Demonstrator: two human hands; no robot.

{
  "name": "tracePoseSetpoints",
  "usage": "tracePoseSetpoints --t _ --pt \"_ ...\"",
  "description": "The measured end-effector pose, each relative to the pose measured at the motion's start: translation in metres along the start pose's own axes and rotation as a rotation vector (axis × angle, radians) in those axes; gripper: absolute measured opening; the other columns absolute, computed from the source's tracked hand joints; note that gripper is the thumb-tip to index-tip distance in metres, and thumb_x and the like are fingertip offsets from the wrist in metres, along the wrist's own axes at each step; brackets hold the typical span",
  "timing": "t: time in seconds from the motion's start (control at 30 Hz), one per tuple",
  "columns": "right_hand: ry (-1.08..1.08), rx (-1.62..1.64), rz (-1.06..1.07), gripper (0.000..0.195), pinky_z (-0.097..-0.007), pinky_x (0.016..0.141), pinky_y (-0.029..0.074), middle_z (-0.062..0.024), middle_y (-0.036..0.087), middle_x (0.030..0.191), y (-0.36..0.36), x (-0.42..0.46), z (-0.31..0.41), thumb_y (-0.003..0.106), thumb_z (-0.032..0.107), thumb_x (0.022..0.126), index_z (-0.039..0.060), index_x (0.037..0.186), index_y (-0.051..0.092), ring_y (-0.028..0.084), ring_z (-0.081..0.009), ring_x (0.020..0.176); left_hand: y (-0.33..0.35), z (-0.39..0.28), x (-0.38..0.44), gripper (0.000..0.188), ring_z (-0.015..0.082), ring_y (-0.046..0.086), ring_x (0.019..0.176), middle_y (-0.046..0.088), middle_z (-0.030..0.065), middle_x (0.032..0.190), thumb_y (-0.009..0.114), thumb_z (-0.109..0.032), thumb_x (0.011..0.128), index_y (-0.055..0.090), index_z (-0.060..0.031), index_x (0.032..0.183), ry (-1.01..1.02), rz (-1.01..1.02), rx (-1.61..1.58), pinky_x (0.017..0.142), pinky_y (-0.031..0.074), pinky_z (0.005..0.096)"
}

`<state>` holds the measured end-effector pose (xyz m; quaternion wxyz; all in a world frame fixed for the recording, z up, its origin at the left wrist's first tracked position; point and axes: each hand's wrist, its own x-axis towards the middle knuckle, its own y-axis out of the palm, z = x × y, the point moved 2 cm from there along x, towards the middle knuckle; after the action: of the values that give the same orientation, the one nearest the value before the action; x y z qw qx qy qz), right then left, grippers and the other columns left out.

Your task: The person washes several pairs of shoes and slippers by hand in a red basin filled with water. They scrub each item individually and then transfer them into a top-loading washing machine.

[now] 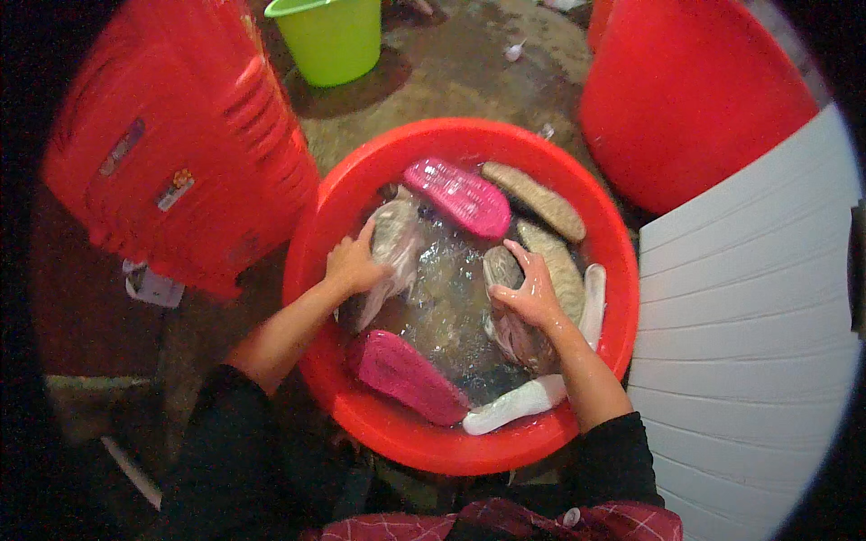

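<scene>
A round red plastic tub of water holds several shoes. My left hand grips a pale, wet shoe at the tub's left side, its sole facing up. At the right, my right hand holds another shoe, thumb and fingers on either side of its grey-tan sole. A pink shoe floats sole up at the far side, and a second pink one lies at the near left. Tan soles show at the far right. A white shoe or insole rests against the near right wall.
Stacked red plastic stools or chairs stand at the left. A lime green bucket is on the wet floor beyond the tub. A large red container stands at the far right, with a white ridged panel beside the tub.
</scene>
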<state>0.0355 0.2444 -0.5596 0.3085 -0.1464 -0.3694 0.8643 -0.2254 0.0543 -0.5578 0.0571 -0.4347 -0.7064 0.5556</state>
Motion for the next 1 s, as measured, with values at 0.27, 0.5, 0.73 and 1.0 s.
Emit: tracePoseSetpoints --t 0.27,0.5,0.73,1.0 --pt "-0.122 -0.426 0.260 0.080 -0.0557 0.096 0.036 -0.0178 0.047 0.125 0.088 -0.036 -0.014 0.076 0.044 0.060 0.0230 0.133 0.051 0.044 -0.0377 0.119 0.079 0.000 -0.020 0.092 0.0435 0.049 0.111 0.048 0.0322 0.120 0.066 -0.037 0.076 0.019 -0.0175 0.152 0.248 -0.041 0.376 0.092 0.041 0.0559" --pt "0.062 -0.505 0.698 0.079 -0.0563 0.100 0.038 -0.0178 0.050 0.131 0.134 -0.040 -0.076 0.076 0.054 0.060 0.0237 0.131 0.056 0.045 -0.0393 0.123 0.101 -0.042 0.022 0.080 0.0423 0.052 0.116 0.054 0.0219 0.130 0.061 -0.026 0.078 0.026 -0.0165 0.149 0.170 0.192 0.398 0.090 0.044 0.0529" --pt "0.039 -0.583 0.453 0.092 -0.0482 0.104 0.038 -0.0189 0.054 0.131 0.069 -0.004 -0.032 0.075 0.051 0.054 0.0154 0.135 0.050 0.046 -0.0365 0.126 0.082 -0.069 0.067 0.067 0.0361 0.055 0.118 0.053 0.0232 0.133 0.066 -0.028 0.073 0.051 -0.0140 0.136 0.129 0.540 0.431 0.096 0.045 0.0441" --pt "-0.131 0.126 -0.196 0.080 -0.0458 0.102 0.037 -0.0169 0.048 0.122 -0.106 -0.012 0.054 0.077 0.022 0.054 0.0109 0.127 0.047 0.046 -0.0377 0.116 -0.049 -0.090 -0.007 0.103 0.0395 0.052 0.119 0.051 0.0250 0.130 0.075 -0.034 0.060 0.027 -0.0178 0.150 0.053 0.201 0.147 0.099 0.043 0.0474"
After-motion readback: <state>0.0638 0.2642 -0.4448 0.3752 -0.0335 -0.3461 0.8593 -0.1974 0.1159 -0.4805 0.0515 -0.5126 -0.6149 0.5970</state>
